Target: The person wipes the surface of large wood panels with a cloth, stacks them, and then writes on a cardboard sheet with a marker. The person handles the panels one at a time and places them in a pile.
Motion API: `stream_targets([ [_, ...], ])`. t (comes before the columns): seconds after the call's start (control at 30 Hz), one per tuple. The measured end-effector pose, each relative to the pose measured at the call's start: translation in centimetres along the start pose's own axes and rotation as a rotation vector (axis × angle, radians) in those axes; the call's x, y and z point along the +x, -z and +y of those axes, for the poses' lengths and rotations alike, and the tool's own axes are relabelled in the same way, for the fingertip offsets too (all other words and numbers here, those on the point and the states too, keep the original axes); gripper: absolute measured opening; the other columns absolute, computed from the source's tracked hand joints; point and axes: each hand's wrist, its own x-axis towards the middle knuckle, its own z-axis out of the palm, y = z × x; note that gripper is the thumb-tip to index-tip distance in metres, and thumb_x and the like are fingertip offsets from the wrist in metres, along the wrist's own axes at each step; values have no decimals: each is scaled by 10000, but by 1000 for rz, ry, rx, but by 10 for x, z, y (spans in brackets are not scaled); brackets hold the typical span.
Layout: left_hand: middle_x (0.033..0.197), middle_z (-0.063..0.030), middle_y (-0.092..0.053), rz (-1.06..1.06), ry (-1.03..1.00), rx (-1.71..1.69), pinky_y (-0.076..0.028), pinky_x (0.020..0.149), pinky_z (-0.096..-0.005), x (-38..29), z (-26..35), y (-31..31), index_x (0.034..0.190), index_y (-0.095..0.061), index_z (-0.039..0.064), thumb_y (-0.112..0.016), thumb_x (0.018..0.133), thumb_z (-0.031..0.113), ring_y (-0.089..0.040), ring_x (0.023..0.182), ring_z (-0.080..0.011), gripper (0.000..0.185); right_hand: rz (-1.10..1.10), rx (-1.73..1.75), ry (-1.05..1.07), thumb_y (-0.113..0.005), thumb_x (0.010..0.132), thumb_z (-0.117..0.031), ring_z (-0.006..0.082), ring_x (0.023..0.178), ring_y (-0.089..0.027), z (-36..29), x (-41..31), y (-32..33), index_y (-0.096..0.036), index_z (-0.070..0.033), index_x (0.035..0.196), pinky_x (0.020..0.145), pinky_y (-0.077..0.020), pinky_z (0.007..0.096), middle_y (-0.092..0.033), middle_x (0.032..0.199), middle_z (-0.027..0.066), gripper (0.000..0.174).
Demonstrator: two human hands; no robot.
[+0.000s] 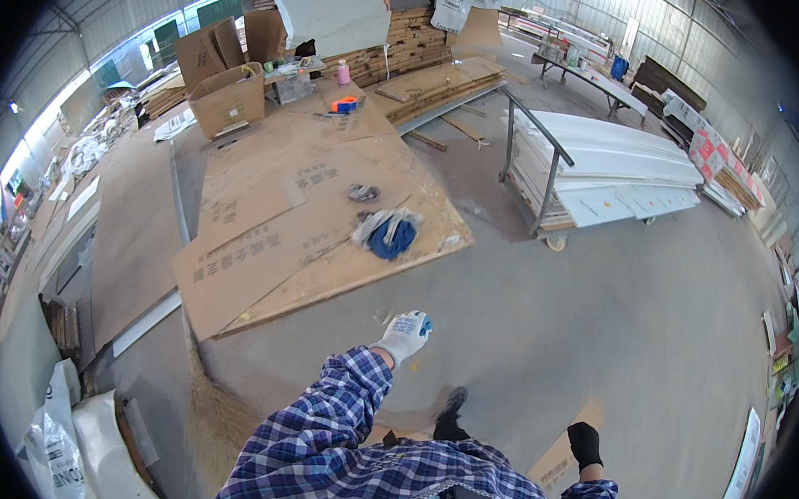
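Observation:
My left hand [406,336], in a white work glove with blue-coated fingers, hangs over the concrete floor in front of me. Its fingers curl inward, and whether they hold anything is hidden. A black glove covers my right hand [585,445], low on the right. Behind it is a strip of printed cardboard [555,458]; I cannot tell whether the hand touches it. Beyond my left hand, a blue cloth bundle with a pale wrap [392,234] rests on a low, cardboard-covered platform [329,273]. A crumpled grey cloth [363,192] lies just behind the bundle.
A straw broom [211,409] stands at the platform's near left corner. Right of the platform, a wheeled trolley [541,183] carries stacked white panels [611,159]. Farther back are an orange-and-blue tape dispenser [344,105], an open cardboard box [233,105] and a long table [598,87].

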Motion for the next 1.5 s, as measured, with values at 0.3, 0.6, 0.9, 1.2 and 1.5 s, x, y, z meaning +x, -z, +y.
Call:
stream_targets([
  [0.3, 1014, -200, -637, 76, 354, -90, -485, 820, -480, 146, -67, -6, 969, -618, 67, -603, 845, 247, -619, 923, -389, 219, 367, 408, 94, -544, 904, -200, 365, 956, -638, 116, 448, 123, -679, -62, 1014, 824, -521, 439, -678, 1027, 168, 222],
  [0.6, 1124, -184, -626, 653, 606, 135, -467, 894, -452, 317, -221, 61, 1194, -596, 60, -651, 827, 235, -591, 1038, -362, 411, 406, 677, 653, -614, 889, -196, 345, 960, -644, -22, 852, 290, -664, -88, 1066, 826, -519, 430, -667, 1034, 148, 212],
  [0.9, 1383, -198, -480, 237, 808, 192, -364, 1060, -432, 481, -299, 41, 1363, -469, 34, -686, 811, 351, -455, 1278, -337, 673, 160, 719, 859, -620, 878, -239, 334, 1060, -614, -139, 1098, 292, -607, -67, 1167, 905, -496, 421, -629, 1138, 166, 336],
  [1.2, 1488, -332, -272, -392, 1312, 272, -297, 1118, -494, 531, -391, 39, 1481, -259, -13, -785, 718, 477, -300, 1380, -459, 1048, 262, 490, 928, -568, 836, -253, 312, 1141, -572, -341, 1373, 249, -594, -120, 1234, 928, -476, 483, -574, 1291, 125, 421],
  [1.5, 1489, -362, -247, -458, 1396, 309, -305, 1115, -522, 549, -398, 15, 1480, -259, -20, -805, 702, 397, -317, 1368, -490, 1038, 385, 491, 809, -590, 821, -224, 345, 1212, -532, -452, 1517, 222, -485, -164, 1380, 958, -480, 467, -476, 1416, 160, 572],
])
